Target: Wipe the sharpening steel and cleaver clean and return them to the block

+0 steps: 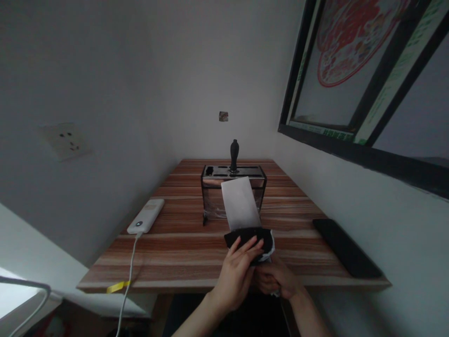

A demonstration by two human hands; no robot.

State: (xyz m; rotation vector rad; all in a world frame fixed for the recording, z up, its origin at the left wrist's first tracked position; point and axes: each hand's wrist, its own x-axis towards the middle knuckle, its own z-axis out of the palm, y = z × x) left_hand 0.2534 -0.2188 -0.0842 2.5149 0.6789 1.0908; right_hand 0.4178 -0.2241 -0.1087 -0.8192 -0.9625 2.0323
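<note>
A cleaver with a broad, pale metal blade (240,202) is tilted up in front of me, its lower part covered by a black cloth (242,235) with a ragged white edge. My left hand (235,271) lies over the cloth, fingers stretched across its front and pressing it against the blade; the thumb is hidden. Below and to the right, my right hand (277,277) is closed around the cleaver's lower end, where the handle is hidden. A bit of white material shows under the right hand. Behind the blade stands a knife rack (214,196) with a black-handled tool (234,154) upright in it.
The striped wooden table (182,252) fits between two walls. On its left lies a white power bank (146,216) with a cable (131,269) running over the front edge, past a yellow tag (118,287). A black phone-like slab (345,248) lies at the right edge.
</note>
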